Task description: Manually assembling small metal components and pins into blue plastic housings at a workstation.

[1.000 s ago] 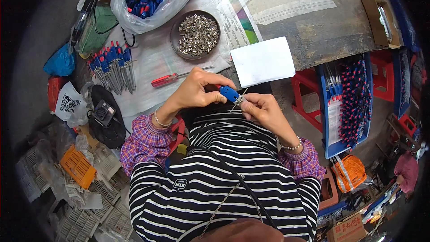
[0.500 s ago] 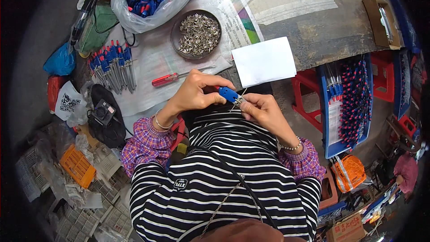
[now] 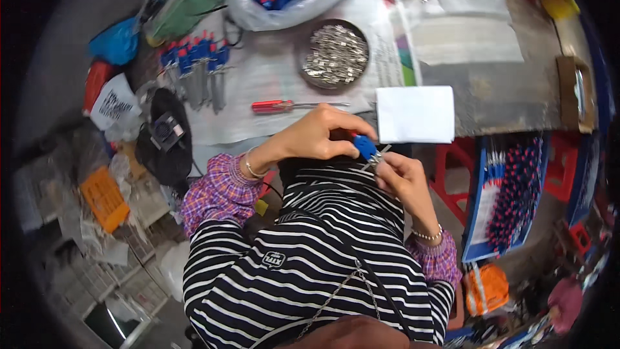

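A small blue plastic piece (image 3: 365, 147) with a red tip and thin metal prongs is held between my two hands, above my lap. My left hand (image 3: 321, 132) pinches its blue, red-tipped end between thumb and fingers. The fingers of my right hand (image 3: 403, 179) close on the metal end, where thin prongs stick out crosswise. Just beyond my left hand, a screwdriver (image 3: 274, 106) with a red handle lies on the covered table. Farther off stands a round dark bowl (image 3: 308, 77) full of small silvery metal parts.
Blue pieces with red tips and long metal shafts (image 3: 200, 58) lie in a bunch at left. A clear plastic bag (image 3: 236, 6) holds more blue parts. White paper (image 3: 414, 115) lies beyond my right hand. At right, a blue tray (image 3: 475, 236) of similar pieces sits by red stools (image 3: 450, 184).
The view has turned and shifted, so the table things appear farther right and tilted. Both hands keep their grip on the blue piece.
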Tool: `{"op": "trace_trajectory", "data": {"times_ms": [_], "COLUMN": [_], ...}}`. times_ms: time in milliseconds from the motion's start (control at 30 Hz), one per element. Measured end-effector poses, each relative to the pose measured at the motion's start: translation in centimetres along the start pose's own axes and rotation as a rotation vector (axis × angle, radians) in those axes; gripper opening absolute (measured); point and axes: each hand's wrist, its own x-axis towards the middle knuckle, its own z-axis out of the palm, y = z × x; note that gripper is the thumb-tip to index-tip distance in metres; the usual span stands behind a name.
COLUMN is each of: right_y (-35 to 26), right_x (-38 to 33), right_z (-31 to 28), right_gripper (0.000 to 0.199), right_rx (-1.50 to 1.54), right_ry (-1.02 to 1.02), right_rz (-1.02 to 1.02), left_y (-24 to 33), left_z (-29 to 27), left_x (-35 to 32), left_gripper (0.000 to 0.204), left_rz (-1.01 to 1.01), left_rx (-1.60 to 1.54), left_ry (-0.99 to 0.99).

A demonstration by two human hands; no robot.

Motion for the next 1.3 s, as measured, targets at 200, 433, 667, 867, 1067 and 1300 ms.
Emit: {"op": "trace_trajectory", "data": {"times_ms": [200,433,667,867,1067,1300], "right_y": [1.3,1.3,1.3,1.4,1.7,1.9], "right_x": [0.6,1.1,1.3,1.2,1.3,1.6], "right_z": [0.0,1.0,1.5,1.4,1.3,1.6], "right_gripper": [0.016,0.016,0.016,0.017,0.016,0.014], "right_rx": [0.058,0.018,-0.008,-0.001,0.074,0.076], "right_ry": [0.005,-0.009,-0.001,0.012,0.047,0.054], "right_rz": [-0.007,-0.026,-0.025,-0.062,-0.023,-0.091], "left_y": [-0.8,-3.7,-2.9,-3.7,-3.0,-2.8], "left_z": [-3.8,-4.7,-5.3,-5.2,-5.6,-5.3], "left_x": [-3.9,-4.4,-0.3,1.1,1.0,0.7], "left_gripper": [0.025,0.017,0.025,0.014,0.011,0.014], "left_rz": [-0.053,-0.051,0.068,0.085,-0.028,-0.095], "left_rx": [0.147,0.473,0.751,0.748,0.360,0.224], "left_ry": [0.534,0.700,0.674,0.621,0.663,0.665]}}
